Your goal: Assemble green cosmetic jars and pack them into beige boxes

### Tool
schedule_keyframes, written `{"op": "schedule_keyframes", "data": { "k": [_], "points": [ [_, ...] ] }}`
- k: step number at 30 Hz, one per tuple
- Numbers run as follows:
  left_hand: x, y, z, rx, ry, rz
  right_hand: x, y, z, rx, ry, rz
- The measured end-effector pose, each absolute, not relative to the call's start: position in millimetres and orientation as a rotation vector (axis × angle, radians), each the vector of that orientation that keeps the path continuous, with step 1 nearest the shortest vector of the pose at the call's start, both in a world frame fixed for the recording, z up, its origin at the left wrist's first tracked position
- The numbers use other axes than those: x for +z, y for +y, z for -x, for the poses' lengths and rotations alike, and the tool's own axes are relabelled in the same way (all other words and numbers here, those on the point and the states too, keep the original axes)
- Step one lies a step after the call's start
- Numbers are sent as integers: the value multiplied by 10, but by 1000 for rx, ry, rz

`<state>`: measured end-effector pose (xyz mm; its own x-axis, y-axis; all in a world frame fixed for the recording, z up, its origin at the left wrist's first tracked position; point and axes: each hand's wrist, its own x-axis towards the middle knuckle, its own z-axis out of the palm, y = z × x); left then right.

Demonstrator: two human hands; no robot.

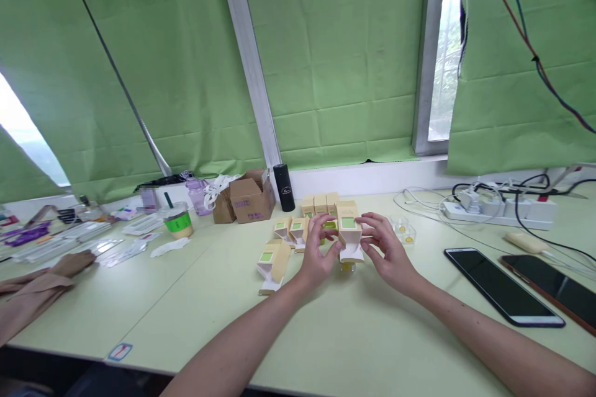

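Observation:
Both of my hands meet at the middle of the pale green table [363,335]. My left hand [319,251] and my right hand [388,248] pinch a small tan carton with a green label [349,231] from either side, its white bottom flap open. Under the carton a small clear jar with something yellow [347,267] stands on the table. Behind it stand several more tan cartons [320,203], and an opened one [274,263] lies to the left.
Two phones [503,288] lie at the right, a power strip with cables [498,211] behind them. Small clear jars [405,229], a black cylinder [284,187], brown boxes [251,198], a green-banded cup [178,221] and packets sit further back. Another person's sleeve and hand [41,285] rest at the left.

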<state>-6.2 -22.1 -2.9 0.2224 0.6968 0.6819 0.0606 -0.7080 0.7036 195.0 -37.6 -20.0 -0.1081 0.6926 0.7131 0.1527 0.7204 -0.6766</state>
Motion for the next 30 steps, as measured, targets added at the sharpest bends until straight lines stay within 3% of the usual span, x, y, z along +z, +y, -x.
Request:
{"op": "schedule_keyframes", "data": {
  "k": [30],
  "points": [
    [-55, -273, -45, 1553, 883, -1876, -192, -390, -1915, 715, -1583, 724]
  ]
}}
